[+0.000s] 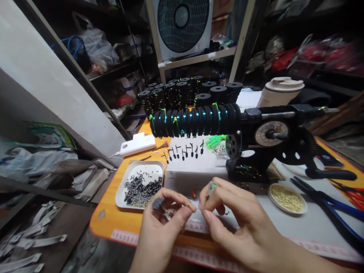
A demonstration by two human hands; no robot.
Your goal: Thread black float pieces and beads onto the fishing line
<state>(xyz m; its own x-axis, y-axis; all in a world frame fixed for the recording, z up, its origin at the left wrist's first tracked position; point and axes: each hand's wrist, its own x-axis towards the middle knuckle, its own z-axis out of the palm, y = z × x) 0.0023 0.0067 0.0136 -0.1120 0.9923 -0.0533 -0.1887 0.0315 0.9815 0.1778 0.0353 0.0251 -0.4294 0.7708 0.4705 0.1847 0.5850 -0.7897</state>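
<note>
Grip narrow, left hand [166, 227] facing right hand [244, 216]; any held piece's axis unclear.

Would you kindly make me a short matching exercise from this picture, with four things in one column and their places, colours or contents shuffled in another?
Column one
1. White tray
2. Round dish
3. Pliers
4. Fan

Column two
A. Has blue handles
B. Stands on the shelving beyond the table
C. Holds small gold-coloured pieces
D. Holds many small dark pieces

Right pairs
1-D
2-C
3-A
4-B
</note>
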